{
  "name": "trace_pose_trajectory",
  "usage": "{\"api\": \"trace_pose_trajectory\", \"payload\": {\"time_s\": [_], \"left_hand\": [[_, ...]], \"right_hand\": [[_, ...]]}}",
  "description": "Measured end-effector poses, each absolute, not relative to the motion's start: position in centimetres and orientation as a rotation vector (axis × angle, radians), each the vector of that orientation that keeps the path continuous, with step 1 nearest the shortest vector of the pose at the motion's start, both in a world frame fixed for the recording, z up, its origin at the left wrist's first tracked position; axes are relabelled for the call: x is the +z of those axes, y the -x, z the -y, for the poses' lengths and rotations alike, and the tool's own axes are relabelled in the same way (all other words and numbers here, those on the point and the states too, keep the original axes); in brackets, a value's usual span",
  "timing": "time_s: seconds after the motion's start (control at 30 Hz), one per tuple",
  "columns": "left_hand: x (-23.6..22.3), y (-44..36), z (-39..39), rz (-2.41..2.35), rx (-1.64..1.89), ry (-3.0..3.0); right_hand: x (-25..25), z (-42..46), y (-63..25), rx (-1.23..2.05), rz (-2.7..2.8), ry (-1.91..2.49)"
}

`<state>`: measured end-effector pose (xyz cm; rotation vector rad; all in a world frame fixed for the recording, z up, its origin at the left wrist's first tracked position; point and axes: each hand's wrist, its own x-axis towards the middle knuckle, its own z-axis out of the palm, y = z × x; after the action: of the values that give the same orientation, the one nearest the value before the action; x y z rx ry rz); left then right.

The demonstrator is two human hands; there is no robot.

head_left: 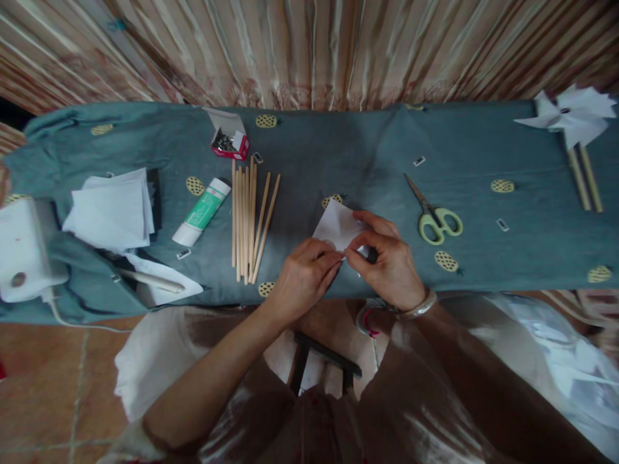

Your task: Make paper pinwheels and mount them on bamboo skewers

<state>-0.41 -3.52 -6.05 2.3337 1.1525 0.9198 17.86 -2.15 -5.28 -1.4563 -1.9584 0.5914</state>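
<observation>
A small sheet of white paper [336, 222] is between my two hands, close to the front edge of the cloth. My left hand [307, 270] pinches its lower edge, fingertips pressed together. From the other side my right hand [387, 261] pinches the same edge, and the two sets of fingertips nearly meet. The fingers cover part of the paper, so its lower folds are hidden. Scissors [438, 222] with pale green handles lie to the right of my right hand. Left of my left hand lie several thin wooden sticks [246, 222].
Around the green cloth [367, 148] stand a glue stick [202, 212], a red box of metal pins [229, 142] and a stack of white paper squares [113, 209]. A white device [26, 251] with a cable sits far left. Paper pinwheels [570, 116] on sticks lie far right.
</observation>
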Motion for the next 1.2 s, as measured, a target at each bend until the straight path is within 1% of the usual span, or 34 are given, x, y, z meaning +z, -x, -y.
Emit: {"api": "trace_pose_trajectory", "payload": {"time_s": [0.6,0.83,1.03,1.2], "left_hand": [[-6.2,0.4,3.4,-1.158,0.891,-2.317],[-6.2,0.3,3.4,-1.15,0.914,-2.34],[-6.3,0.4,3.5,-1.154,0.902,-2.327],[-6.2,0.5,3.5,-1.15,0.878,-2.332]], "right_hand": [[-4.9,2.4,-18.0,0.599,1.963,1.434],[-5.3,2.9,-18.2,0.464,2.065,1.287],[-6.1,3.4,-18.2,0.424,2.129,1.274],[-6.1,4.0,-17.6,0.319,2.204,1.302]]}}
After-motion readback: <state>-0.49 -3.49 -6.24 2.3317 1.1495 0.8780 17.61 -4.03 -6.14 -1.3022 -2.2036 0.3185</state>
